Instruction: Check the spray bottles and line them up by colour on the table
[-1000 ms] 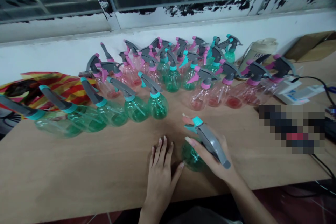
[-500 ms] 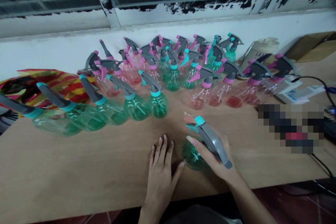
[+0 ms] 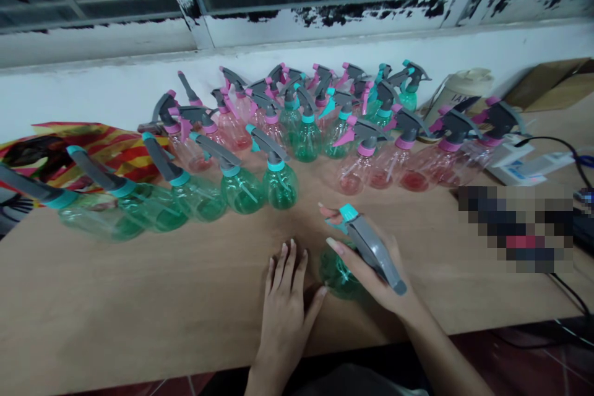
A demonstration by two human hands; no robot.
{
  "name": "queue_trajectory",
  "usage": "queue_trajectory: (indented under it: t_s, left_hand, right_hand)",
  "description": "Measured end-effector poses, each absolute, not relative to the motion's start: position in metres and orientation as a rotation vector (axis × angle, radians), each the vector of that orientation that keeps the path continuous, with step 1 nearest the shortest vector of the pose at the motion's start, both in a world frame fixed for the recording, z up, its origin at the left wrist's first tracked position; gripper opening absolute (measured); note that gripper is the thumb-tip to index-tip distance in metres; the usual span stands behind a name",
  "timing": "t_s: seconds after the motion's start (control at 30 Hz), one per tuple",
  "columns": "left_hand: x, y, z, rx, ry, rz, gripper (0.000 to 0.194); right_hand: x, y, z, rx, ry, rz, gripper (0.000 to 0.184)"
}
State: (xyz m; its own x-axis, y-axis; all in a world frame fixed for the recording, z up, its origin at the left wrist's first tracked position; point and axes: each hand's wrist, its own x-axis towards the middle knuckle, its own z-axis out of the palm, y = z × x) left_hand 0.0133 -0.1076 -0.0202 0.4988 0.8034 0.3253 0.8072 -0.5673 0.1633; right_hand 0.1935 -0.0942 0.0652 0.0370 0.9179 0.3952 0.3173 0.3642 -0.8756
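A green spray bottle (image 3: 338, 273) with a grey and turquoise spray head stands near the table's front edge. My right hand (image 3: 371, 278) is wrapped around its neck, with fingertips at the turquoise trigger; part of the bottle is hidden behind the hand. Flat on the tabletop lies my left hand (image 3: 286, 297), fingers stretched out, its thumb tip close to the bottle's left side; whether it touches I cannot tell. Ahead and to the left, several green spray bottles (image 3: 281, 189) form a slanting row. Pink spray bottles (image 3: 350, 173) stand in a row ahead of my right hand.
More pink and green bottles (image 3: 306, 136) crowd against the white wall. A red and yellow bag (image 3: 134, 161) lies at the left, behind the green row. At the right are a cream canister (image 3: 464, 90), a cardboard piece (image 3: 547, 83), a white box (image 3: 520, 164) and black cables.
My right hand and the held spray bottle shift very slightly, and its fingertips at the trigger move a little left. My left hand stays in place.
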Motion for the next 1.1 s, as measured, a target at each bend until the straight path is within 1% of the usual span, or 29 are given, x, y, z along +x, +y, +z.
queue_trajectory:
  t_s: [0.2,0.4,0.63,0.7,0.87,1.1]
  left_hand:
    - [0.013,-0.108,-0.021,-2.713,-1.456,-0.585,0.053]
    - [0.013,-0.108,-0.022,-2.710,-1.461,-0.602,0.054]
    - [0.012,-0.108,-0.021,-2.709,-1.456,-0.594,0.056]
    - [0.012,-0.108,-0.020,-2.710,-1.457,-0.598,0.056]
    - [0.012,-0.108,-0.020,-2.709,-1.459,-0.594,0.055]
    - [0.013,-0.107,-0.021,-2.689,-1.449,-0.594,0.055]
  right_hand:
    - [0.193,-0.091,0.069,-1.138,-1.513,0.641,0.028]
    - [0.189,-0.093,0.058,-1.175,-1.411,0.714,0.011]
    - [0.193,-0.095,0.053,-1.207,-1.433,0.707,0.003]
    - [0.194,-0.096,0.058,-1.163,-1.462,0.714,0.005]
    - [0.197,-0.099,0.068,-1.143,-1.531,0.716,0.027]
    - [0.197,-0.099,0.064,-1.201,-1.526,0.679,0.029]
